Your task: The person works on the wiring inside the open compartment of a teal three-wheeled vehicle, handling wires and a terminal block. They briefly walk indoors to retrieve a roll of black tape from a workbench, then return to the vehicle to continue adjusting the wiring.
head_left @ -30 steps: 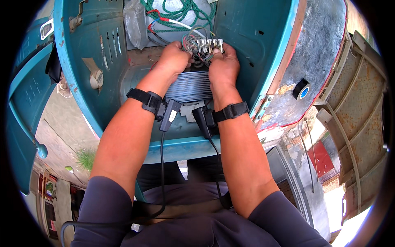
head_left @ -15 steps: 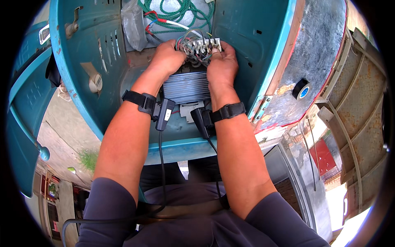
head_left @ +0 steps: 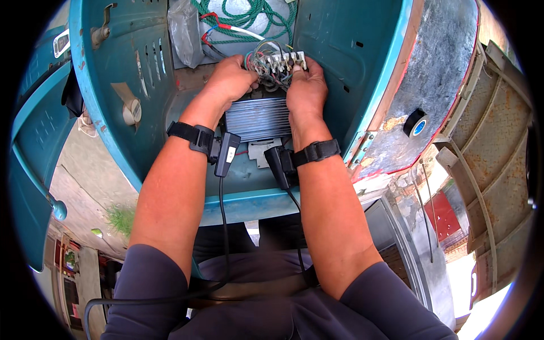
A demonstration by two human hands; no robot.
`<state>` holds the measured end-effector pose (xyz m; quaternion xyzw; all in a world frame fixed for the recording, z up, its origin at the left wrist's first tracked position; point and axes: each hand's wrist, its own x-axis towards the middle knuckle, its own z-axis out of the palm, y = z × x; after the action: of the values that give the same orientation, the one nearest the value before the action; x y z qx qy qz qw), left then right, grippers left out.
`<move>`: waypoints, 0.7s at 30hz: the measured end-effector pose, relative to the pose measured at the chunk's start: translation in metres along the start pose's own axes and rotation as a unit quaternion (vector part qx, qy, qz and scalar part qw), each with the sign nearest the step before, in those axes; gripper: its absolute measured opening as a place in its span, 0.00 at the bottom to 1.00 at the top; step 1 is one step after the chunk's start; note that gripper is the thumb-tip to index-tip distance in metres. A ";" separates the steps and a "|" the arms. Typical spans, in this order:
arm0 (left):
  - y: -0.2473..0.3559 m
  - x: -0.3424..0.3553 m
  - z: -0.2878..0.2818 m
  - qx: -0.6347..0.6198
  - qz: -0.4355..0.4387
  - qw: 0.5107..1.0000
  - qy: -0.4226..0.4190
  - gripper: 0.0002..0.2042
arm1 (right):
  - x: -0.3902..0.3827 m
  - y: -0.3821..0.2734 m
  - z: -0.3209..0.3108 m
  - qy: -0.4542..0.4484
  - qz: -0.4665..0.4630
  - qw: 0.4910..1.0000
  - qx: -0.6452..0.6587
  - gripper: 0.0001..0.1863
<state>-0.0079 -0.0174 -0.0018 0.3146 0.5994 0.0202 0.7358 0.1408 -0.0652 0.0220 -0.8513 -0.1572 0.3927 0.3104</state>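
Observation:
Inside a teal metal compartment, a tangle of thin coloured wires (head_left: 262, 63) runs into a row of white plug connectors (head_left: 288, 60). My right hand (head_left: 307, 89) grips the connector row from the right, thumb on its near side and fingers behind. On the left side of the tangle, my left hand (head_left: 230, 80) is closed with its fingertips among the wires; which strands it pinches is partly hidden. Just below both hands sits a finned silver metal box (head_left: 257, 120). Each wrist carries a black strap with a small black device and cable.
Behind the wires lie a coiled green rope (head_left: 249, 20), a white cable (head_left: 247, 33) and a clear plastic bag (head_left: 185, 35). A tape roll (head_left: 132, 111) hangs on the left wall (head_left: 113, 62). A black tape roll (head_left: 416, 123) rests on the dark surface at right.
Both hands stay at the wires and connectors. My left fingers have shifted slightly among the strands, and the connector row has hardly moved.

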 end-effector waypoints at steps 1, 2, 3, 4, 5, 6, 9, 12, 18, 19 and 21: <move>0.000 0.000 0.000 -0.004 -0.003 1.000 -0.002 0.11 | -0.001 -0.002 0.000 -0.003 0.002 1.000 -0.004 0.15; -0.001 0.000 0.000 -0.005 -0.002 1.000 -0.004 0.11 | -0.001 -0.003 -0.001 -0.005 0.004 1.000 -0.007 0.15; -0.001 -0.001 0.001 -0.006 -0.002 1.000 -0.006 0.12 | -0.001 -0.003 -0.001 -0.007 0.007 1.000 0.000 0.15; -0.002 -0.001 0.001 -0.006 -0.001 1.000 -0.008 0.13 | -0.001 -0.003 -0.001 -0.008 0.009 1.000 0.007 0.15; -0.003 -0.001 0.002 -0.001 0.017 1.000 -0.008 0.13 | -0.001 -0.002 -0.001 -0.010 0.011 1.000 0.014 0.15; -0.003 -0.001 0.003 0.005 0.035 0.999 -0.009 0.14 | -0.002 -0.004 -0.001 -0.010 0.015 1.000 0.012 0.15; 0.000 -0.005 0.006 -0.024 0.066 0.997 -0.013 0.15 | -0.003 -0.007 -0.002 -0.009 0.023 1.000 0.002 0.15; 0.013 -0.014 0.010 -0.010 0.068 0.998 0.007 0.15 | 0.000 -0.002 -0.002 -0.005 0.016 1.000 -0.015 0.15; -0.011 0.010 0.011 0.073 0.085 0.991 0.073 0.13 | -0.001 -0.001 -0.002 -0.005 0.007 1.000 -0.027 0.15; -0.014 0.011 0.010 0.078 0.084 0.991 0.074 0.12 | -0.001 -0.002 -0.002 -0.006 0.007 1.000 -0.027 0.15; -0.014 0.011 0.010 0.057 0.074 0.993 0.073 0.16 | -0.001 -0.003 -0.002 -0.004 0.007 1.000 -0.026 0.14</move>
<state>-0.0011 -0.0283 -0.0170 0.3975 0.6264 0.0636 0.6675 0.1418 -0.0645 0.0253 -0.8586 -0.1629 0.3939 0.2849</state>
